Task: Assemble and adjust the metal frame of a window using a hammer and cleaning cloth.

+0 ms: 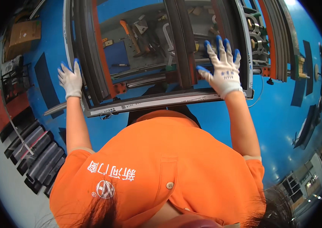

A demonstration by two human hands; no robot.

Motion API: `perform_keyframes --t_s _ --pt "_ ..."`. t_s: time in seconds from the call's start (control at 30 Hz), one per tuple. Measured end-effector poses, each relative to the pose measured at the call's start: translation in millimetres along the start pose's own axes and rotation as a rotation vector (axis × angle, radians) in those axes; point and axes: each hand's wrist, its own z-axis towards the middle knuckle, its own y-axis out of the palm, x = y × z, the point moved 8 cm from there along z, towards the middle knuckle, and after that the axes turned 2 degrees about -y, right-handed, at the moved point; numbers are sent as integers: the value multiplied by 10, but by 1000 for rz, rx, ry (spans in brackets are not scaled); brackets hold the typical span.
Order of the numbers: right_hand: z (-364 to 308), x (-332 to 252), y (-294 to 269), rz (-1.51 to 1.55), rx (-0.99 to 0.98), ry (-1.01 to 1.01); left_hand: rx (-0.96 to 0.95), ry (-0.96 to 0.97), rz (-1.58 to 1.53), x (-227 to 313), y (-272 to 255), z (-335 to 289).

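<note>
A large dark window frame (185, 98) with white film on its outer edges lies flat in front of me. Dark bars (180, 41) run through its middle. My left hand (70, 80), in a white glove with blue fingertips, rests against the frame's left outer edge, fingers stretched out. Over the frame's near right corner lies my right hand (223, 72) in a matching glove, palm down with its fingers spread wide. Neither hand grips anything. What lies directly under the right palm is hidden.
Below the frame, a grey shelf holds an orange-handled hammer (129, 35), a blue sheet (116, 57) and several loose tools. Orange rails (269, 38) carry the frame. A cardboard box (24, 36) and stacked dark profiles (45, 161) stand left on the blue floor.
</note>
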Motion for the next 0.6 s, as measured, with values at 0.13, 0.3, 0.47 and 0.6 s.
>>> perform_keyframes --t_s 0.13,0.3,0.47,0.6 --pt "490 31 -1 -79 111 5 -253 -146 -419 -102 32 -372" --pt "792 -505 89 -66 94 26 -181 -148 -559 13 -117 -357" --pt "503 -1256 27 34 -68 -521 -221 -179 -603 -20 15 -370" --pt "863 -514 -47 -52 -1 -327 -263 -190 -553 -8 33 -384"
